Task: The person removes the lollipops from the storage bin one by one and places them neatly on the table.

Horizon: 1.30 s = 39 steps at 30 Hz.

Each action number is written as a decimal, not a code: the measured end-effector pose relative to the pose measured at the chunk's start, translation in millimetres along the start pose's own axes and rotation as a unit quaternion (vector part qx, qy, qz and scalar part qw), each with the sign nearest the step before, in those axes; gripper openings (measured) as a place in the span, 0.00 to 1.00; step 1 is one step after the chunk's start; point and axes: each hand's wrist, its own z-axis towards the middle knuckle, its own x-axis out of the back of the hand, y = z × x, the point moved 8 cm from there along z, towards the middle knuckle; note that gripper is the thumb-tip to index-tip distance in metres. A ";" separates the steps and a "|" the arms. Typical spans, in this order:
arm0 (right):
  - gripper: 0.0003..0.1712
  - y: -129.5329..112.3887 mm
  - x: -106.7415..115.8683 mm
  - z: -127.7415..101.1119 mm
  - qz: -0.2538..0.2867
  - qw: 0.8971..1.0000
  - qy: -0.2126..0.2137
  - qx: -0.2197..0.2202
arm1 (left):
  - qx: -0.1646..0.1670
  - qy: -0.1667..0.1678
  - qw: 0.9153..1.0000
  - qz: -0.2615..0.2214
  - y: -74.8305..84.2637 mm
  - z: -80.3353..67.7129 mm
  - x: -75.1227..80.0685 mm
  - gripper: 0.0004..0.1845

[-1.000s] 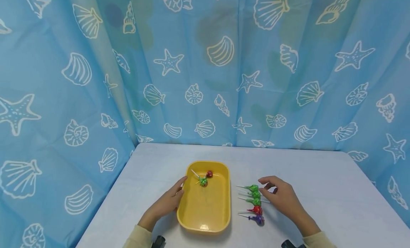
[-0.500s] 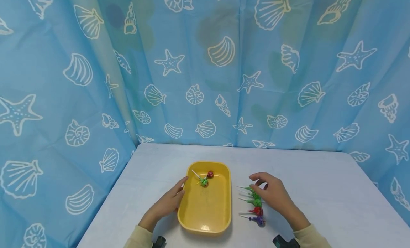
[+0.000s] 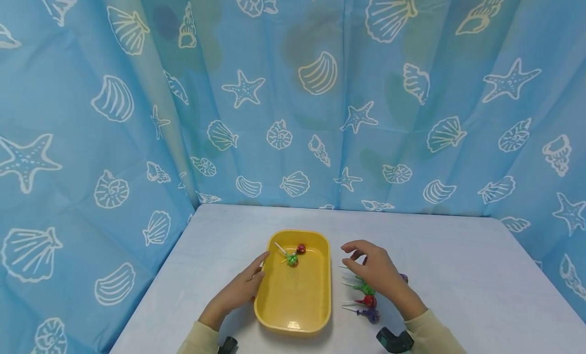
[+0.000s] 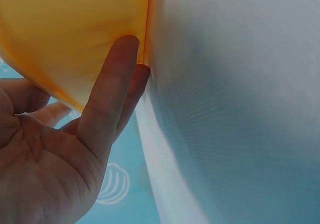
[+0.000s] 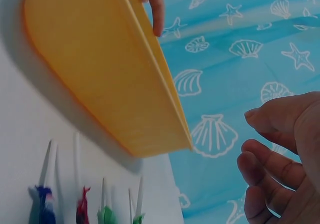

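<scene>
My left hand (image 3: 240,288) rests against the left side of the yellow tray (image 3: 293,305), its fairly straight fingers touching the outer wall and rim. In the left wrist view, its long fingers (image 4: 106,97) lie along the wall. A lollipop in a green wrapper (image 3: 292,260) and a red lollipop (image 3: 300,248) lie inside the tray. Above the row of lollipops my right hand (image 3: 373,267) hovers with loosely bent fingers, thumb and forefinger apart and nothing between them. Below it lie green lollipops (image 3: 368,289), a red one (image 3: 368,301) and a purple one (image 3: 370,315).
Another purple wrapped piece (image 3: 404,277) shows behind the right wrist. White cloth covers the table (image 3: 467,272). A blue curtain with shell prints (image 3: 293,115) hangs behind it and along the left side.
My right hand has moved left over the green lollipops towards the tray, partly covering them and uncovering a purple piece behind the wrist. The left hand and tray stay put.
</scene>
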 end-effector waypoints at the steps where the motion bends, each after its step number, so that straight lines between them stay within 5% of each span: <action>1: 0.16 -1.4 -1.5 1.4 0.002 1.000 -0.003 0.000 | -0.003 -0.002 1.000 -0.002 0.1 -0.1 0.0 0.29; 39: 0.12 -49.2 -74.5 54.6 0.035 0.991 -0.122 -0.037 | 0.003 0.003 1.000 0.002 1.0 -1.0 1.1 0.29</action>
